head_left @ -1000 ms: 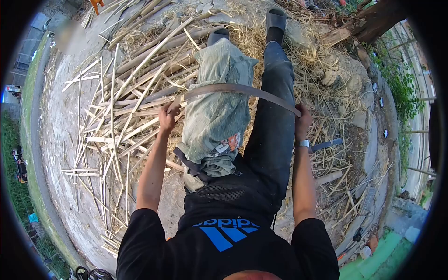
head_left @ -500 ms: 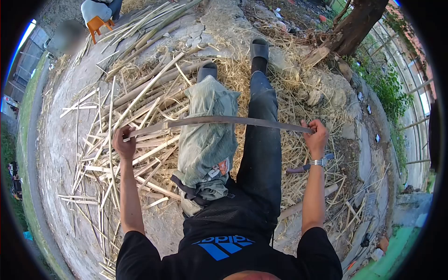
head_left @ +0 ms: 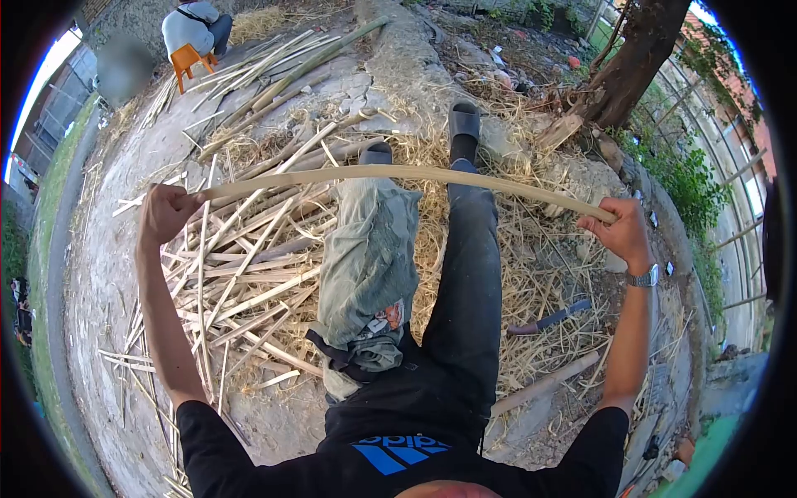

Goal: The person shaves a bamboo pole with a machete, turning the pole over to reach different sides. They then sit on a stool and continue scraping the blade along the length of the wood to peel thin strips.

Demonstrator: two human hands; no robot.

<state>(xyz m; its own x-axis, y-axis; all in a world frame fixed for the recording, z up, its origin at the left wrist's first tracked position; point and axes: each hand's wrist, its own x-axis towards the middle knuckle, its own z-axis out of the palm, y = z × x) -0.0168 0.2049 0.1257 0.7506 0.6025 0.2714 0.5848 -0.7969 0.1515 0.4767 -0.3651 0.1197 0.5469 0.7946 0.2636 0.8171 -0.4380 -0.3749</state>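
A long, pale bamboo strip (head_left: 390,172) spans the head view, bowed upward in the middle and held in front of my legs. My left hand (head_left: 168,214) is closed around its left end. Around the right end my right hand (head_left: 624,232) is closed too, a metal watch on that wrist. Below the strip, a grey-green cloth (head_left: 365,257) covers one of my legs. On the straw to the right lies a knife (head_left: 550,318) with a dark blade, nearest my right hand.
Many split bamboo strips (head_left: 249,274) lie heaped on the ground at left. A bamboo pole (head_left: 548,382) rests at right. Straw shavings surround my feet. A tree trunk (head_left: 635,66) stands at the upper right. Further off, a person (head_left: 189,31) sits on an orange chair (head_left: 189,62).
Both hands have moved up and farther apart, holding the bamboo strip. Its visible face has gone from dark to pale. The view has tilted up slightly, showing more of the seated person.
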